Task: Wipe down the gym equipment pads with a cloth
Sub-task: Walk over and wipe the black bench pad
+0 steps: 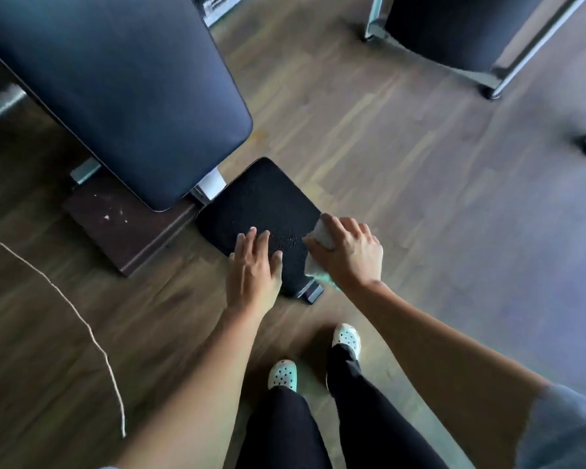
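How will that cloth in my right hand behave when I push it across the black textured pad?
The cloth looks soft and floppy, bunching under the right hand. The textured pad seems grippy, so it may drag rather than glide.

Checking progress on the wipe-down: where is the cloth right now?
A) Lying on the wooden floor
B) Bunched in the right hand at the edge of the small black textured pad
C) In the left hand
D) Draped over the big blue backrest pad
B: the right hand grips the pale cloth at the black textured pad's right edge, while the left hand lies flat on that pad, holding nothing.
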